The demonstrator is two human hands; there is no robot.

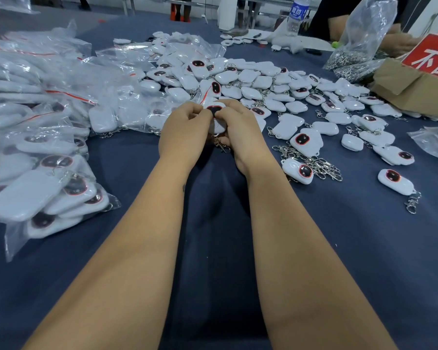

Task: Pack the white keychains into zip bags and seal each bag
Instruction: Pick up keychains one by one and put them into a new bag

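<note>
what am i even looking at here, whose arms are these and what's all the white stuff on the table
There is no machine here. The single picture comes from a camera worn on a person's head, looking forward and down, so the two bare arms are that person's own. Their left hand and right hand together hold one white keychain over a dark blue table; whether it is already inside a zip bag is hard to tell. To the right lies a pile of loose keychains with metal clips. To the left are packed bags, clear plastic with red strips, holding more keychains. At the far right, another person's hands work beside a cardboard box and a water bottle.
</note>
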